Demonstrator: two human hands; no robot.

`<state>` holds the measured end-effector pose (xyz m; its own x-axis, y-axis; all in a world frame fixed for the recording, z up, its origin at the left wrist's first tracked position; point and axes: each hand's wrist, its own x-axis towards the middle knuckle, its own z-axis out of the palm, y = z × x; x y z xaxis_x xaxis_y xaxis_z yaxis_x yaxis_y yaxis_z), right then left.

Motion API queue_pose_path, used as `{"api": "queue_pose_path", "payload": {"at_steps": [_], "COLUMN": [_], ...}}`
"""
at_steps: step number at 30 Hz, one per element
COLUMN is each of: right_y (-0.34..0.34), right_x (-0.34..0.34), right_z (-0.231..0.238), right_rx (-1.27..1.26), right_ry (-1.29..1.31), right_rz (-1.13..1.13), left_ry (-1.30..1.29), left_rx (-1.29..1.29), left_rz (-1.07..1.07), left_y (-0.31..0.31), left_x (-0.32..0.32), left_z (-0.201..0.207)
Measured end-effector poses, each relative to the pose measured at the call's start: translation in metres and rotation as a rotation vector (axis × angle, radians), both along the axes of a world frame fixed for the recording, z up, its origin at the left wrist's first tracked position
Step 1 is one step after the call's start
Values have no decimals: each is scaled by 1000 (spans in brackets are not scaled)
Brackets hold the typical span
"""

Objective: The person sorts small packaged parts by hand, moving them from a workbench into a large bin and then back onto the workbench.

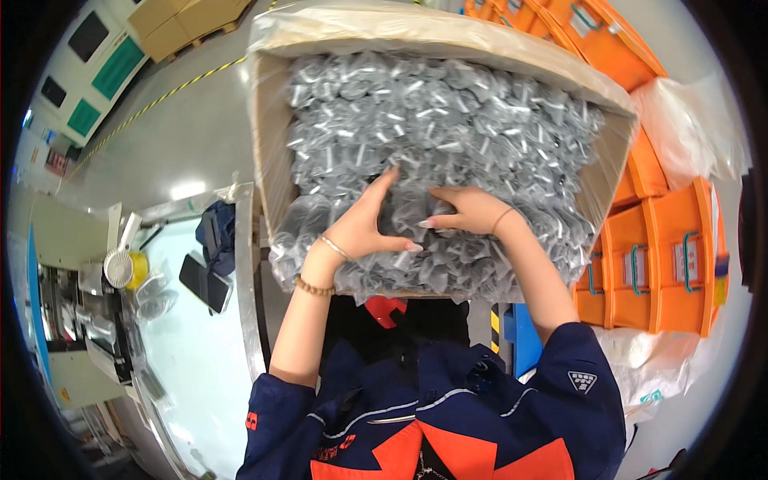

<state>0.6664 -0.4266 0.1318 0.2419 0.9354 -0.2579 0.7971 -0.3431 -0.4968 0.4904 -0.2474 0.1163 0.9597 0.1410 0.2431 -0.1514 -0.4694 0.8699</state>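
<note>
1. Pale machine cabinet with green panels (pixel 100 68), far left, upper edge, standing on the grey floor behind a yellow-and-black striped floor line (pixel 160 100).
2. Glossy light surface (pixel 196 336), lower left, metal-rimmed. On it: a small white round fan (pixel 119 269), a yellow tape roll (pixel 138 268) just beside the fan, a black flat phone (pixel 205 282), a dark blue folded cloth (pixel 218 228) near the rim.
3. Left hand (pixel 360 226), fingers spread and apart, palm pressed onto the small clear plastic bags of grey parts (pixel 440 128); thumb curled round one bag at the heap's near edge. A thin bracelet sits at the wrist and a beaded one lower on the forearm.
4. Large tan cardboard box lined with clear plastic film (pixel 268 144), centre, tilted toward the person and filled to the brim with the small bags; the bags spill over its near edge, just above the person's dark blue and orange jacket (pixel 448 424).
5. Right hand (pixel 468 210), just beside the left hand without touching it, fingers bent and clamped on a bag in the heap's middle; a thin band sits at the wrist.
6. Orange plastic crates with handles (pixel 660 264), right of the box, stacked side by side; more of them run along the top right.
7. White plastic sacks (pixel 688 128), far right, above and below the crates.
</note>
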Motion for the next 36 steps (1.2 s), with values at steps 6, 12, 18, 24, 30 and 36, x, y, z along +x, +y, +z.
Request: {"api": "queue_pose_path", "payload": {"at_steps": [6,12,18,24,30,36], "right_y": [13,21,20,50,132,229], "right_x": [-19,-41,-35,-48,-124,-228], "right_z": [18,-1,-8,31,78,88], "right_rx": [-103,148,180,11,386,561], "right_ry": [-238,-262,-360,-637,-683,-406], "right_rz": [12,-18,31,65,175,522], "left_ry": [-1,55,-316,-11,311,477], "left_rx": [-124,-470,254,737,133,590], "left_rz": [361,929,1955,2241,2198,1809], "left_y": [22,63,155,204,243,257], "left_x": [-124,-270,-436,-498,-440,-453], "left_z": [37,-14,-63,-56,-104,-82]}}
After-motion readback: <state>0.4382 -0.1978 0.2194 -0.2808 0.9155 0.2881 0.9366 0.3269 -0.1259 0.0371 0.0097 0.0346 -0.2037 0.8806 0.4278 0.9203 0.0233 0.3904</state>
